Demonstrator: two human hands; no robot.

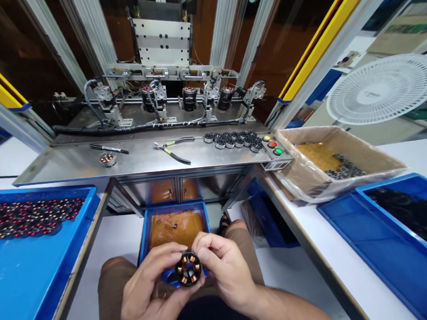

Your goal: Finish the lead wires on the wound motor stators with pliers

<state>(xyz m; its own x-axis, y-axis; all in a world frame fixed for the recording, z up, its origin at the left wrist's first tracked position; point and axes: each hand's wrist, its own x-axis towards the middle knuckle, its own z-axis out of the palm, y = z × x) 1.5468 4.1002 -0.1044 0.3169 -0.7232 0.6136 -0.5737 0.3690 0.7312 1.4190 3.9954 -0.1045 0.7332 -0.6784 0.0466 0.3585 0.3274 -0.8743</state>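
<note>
Presently, we record the scene from left to right as follows.

Left tray [19, 274]: blue, on the white tabletop [307, 221]; we see a layer of small wound parts [29, 218] at its far end, too small to count.

Left hand [146, 293]: grasping the stator [188, 268] from the left, thumb and fingertips curled on the outer rim.

Stator: held over the lap, between both hands, just in front of the small blue bin [176, 227]; its face is turned toward the camera.

Handling: we judge it a compact, rigid metal core, fairly heavy for its size. The copper windings look delicate and easily nicked.

Hold point: we judge the outer rim the safe place to grip, keeping fingertips off the wire.

Right hand [225, 267]: closed on the stator from the right, fingers pinched at its upper edge.

Metal shelf [143, 158]: carries a pen [109, 148], pliers [174, 151], a cluster of dark rings [232, 140] and push buttons [272, 144].

Cardboard box [332, 163]: plastic-lined; contents only partly visible.

Right tray [393, 244]: cut off by the frame edge; its dark contents cannot be made out.

Hidden: the stator's rear face and lower rim are covered by the hands; any loose lead wires cannot be seen.
</note>
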